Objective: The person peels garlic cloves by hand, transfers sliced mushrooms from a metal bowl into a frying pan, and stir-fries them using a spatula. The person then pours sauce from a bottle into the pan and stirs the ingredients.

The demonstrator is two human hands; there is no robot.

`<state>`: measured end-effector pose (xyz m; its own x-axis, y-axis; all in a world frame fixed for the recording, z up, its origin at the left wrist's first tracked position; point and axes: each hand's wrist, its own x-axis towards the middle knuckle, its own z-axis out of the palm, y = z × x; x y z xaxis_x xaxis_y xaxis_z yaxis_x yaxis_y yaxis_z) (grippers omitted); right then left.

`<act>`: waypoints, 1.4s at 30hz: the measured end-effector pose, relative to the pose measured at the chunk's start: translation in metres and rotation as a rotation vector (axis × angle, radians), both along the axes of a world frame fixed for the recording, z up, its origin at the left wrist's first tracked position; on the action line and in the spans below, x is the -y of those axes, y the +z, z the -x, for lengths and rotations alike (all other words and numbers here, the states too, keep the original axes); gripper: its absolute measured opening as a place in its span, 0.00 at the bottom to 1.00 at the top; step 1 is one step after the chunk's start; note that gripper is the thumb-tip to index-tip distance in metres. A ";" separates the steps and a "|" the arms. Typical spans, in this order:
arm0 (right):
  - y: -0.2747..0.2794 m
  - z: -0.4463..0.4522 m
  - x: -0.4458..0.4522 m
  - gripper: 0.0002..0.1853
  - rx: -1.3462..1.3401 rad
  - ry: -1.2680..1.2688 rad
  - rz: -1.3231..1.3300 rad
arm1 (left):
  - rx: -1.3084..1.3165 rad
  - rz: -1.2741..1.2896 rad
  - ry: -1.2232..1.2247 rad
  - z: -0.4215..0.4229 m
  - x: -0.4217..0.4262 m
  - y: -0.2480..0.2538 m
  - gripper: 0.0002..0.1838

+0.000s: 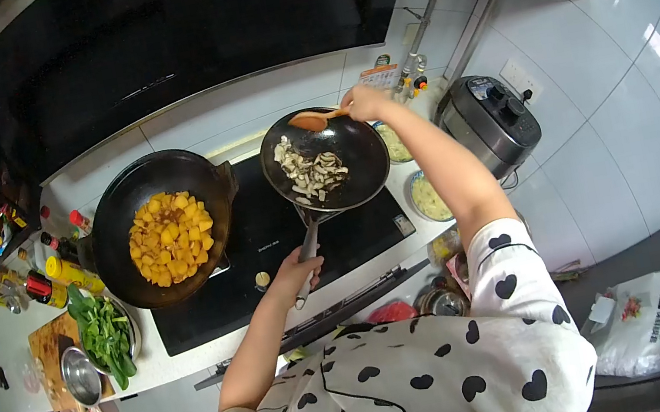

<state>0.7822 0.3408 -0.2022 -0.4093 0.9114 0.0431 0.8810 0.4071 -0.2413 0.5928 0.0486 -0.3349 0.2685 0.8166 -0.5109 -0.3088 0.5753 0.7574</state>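
My left hand [294,277] is wrapped round the grey handle [307,258] of a black frying pan [359,167] on the right side of the cooktop. Pale sliced pieces, perhaps mushrooms, [313,172] lie in the pan's left and lower part. Over the pan's far rim, my right hand [363,103] grips a wooden spatula [310,123], its broad end above the pan and apart from the slices. To the left stands a larger black wok [112,211] with yellow-orange chunks [171,238], perhaps potato, in it. Neither hand touches the wok.
Two bowls of pale shredded food [429,197] stand right of the black cooktop [255,259], before a pressure cooker [492,124]. At left are leafy greens [104,334], a metal bowl [81,376], a cutting board [50,348] and several bottles [70,274]. A range hood [178,47] hangs above.
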 end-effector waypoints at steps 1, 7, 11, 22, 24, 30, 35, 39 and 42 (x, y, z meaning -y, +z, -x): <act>0.014 0.012 0.022 0.11 0.085 -0.042 0.083 | -0.004 -0.007 0.002 0.000 0.000 -0.002 0.21; 0.026 -0.018 0.083 0.19 0.315 0.327 -0.105 | -0.003 -0.004 -0.003 0.000 0.000 0.001 0.21; 0.058 -0.035 0.141 0.21 0.362 0.312 -0.144 | -0.021 0.006 -0.005 0.000 -0.001 0.002 0.21; -0.053 -0.021 0.131 0.20 -0.032 0.035 -0.205 | 0.008 0.023 -0.012 0.000 -0.002 0.000 0.22; -0.060 -0.028 0.140 0.22 0.020 0.043 -0.117 | -0.007 0.024 -0.008 0.001 -0.003 -0.001 0.21; 0.040 -0.067 0.175 0.20 0.183 0.163 -0.121 | -0.010 0.001 -0.021 0.002 -0.004 -0.004 0.21; -0.004 -0.048 0.171 0.20 0.235 0.065 -0.160 | -0.015 0.007 -0.019 0.002 -0.001 0.005 0.22; -0.030 -0.031 0.146 0.22 -0.015 -0.084 -0.220 | -0.025 0.002 -0.028 0.003 -0.003 0.003 0.22; -0.059 -0.020 0.127 0.22 -0.053 -0.081 -0.170 | 0.001 0.006 -0.025 0.002 -0.002 0.000 0.21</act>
